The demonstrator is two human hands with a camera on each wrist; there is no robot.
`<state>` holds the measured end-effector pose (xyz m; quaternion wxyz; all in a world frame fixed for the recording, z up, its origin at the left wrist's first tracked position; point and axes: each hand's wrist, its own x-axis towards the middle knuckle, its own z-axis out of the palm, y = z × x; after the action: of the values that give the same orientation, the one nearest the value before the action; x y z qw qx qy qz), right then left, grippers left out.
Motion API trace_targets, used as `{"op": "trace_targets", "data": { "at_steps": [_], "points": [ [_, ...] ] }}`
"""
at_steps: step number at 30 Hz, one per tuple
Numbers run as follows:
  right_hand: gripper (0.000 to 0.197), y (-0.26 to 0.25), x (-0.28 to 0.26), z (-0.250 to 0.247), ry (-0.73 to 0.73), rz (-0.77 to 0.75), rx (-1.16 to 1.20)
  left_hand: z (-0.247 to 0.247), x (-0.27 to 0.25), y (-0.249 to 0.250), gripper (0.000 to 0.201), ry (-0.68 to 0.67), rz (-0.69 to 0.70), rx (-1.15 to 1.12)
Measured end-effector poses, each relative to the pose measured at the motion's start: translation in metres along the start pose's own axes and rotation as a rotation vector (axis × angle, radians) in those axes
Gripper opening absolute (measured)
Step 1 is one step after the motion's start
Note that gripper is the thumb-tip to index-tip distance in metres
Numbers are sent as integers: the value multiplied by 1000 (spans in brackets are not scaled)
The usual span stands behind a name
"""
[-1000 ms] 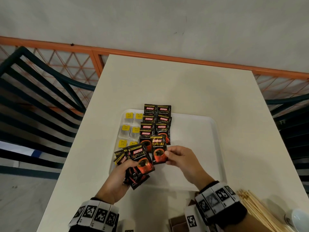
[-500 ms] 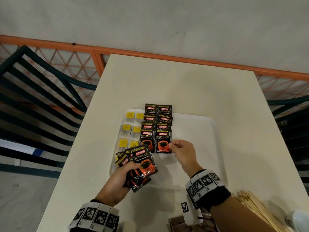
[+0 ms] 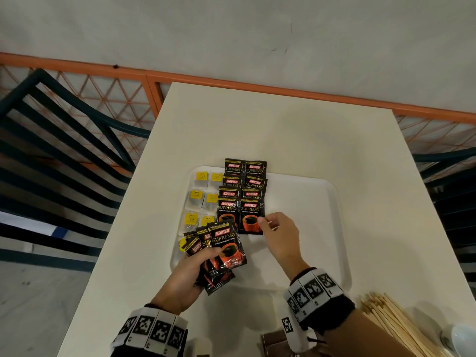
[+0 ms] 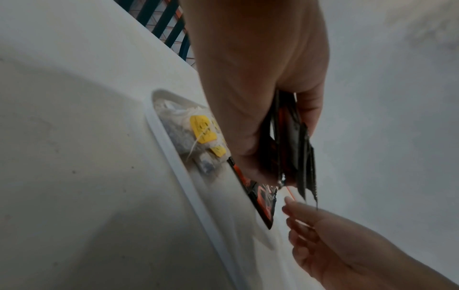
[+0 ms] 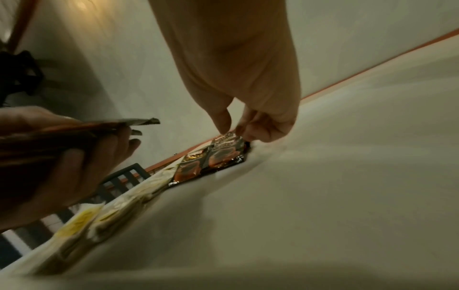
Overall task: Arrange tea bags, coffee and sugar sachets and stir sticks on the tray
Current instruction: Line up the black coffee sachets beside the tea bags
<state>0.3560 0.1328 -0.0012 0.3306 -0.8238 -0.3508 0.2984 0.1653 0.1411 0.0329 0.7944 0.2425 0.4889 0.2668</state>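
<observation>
Coffee sachets (image 3: 253, 215) on the tray (image 3: 309, 202): "KOPIKO SUPREMO", small line "Premium Instant Coffee". Same print on the fanned sachets (image 3: 226, 244) at the tray's near-left corner. Tea bag tags (image 3: 201, 175): print illegible.

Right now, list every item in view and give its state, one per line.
tray: flat on table, right half bare
tea bags: laid in two columns on tray
laid coffee sachets: two overlapping columns
nearest right sachet: flat, edge touched by right hand
held sachets: fanned in left hand
stir sticks: piled off tray
</observation>
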Motion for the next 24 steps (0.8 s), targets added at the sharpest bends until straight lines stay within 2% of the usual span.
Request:
{"op": "trace_targets", "data": {
  "at_steps": [3, 6, 9, 11, 16, 20, 24],
  "points": [
    [24, -12, -21, -3, -263, -110, 87, -2, 1, 1, 24, 22, 8, 32],
    [19, -19, -36, -6, -550, -73, 192, -6, 0, 3, 30, 15, 24, 31],
    [11, -21, -41, -5, -665, -19, 312, -13, 1, 3, 41, 21, 34, 26],
    [8, -21, -41, -2, -665, -1, 354, -19, 1, 3, 46, 11, 20, -1],
    [8, -21, -33, 2, -535, 162, 502, -36, 0, 1, 34, 29, -5, -116],
    [17, -13, -25, 10, -407, 197, 394, -48, -1, -2, 25, 103, 33, -114],
    [17, -9, -23, 20, -332, 138, 244, -50, -5, -1, 26, 92, 41, -103]
  ]
}}
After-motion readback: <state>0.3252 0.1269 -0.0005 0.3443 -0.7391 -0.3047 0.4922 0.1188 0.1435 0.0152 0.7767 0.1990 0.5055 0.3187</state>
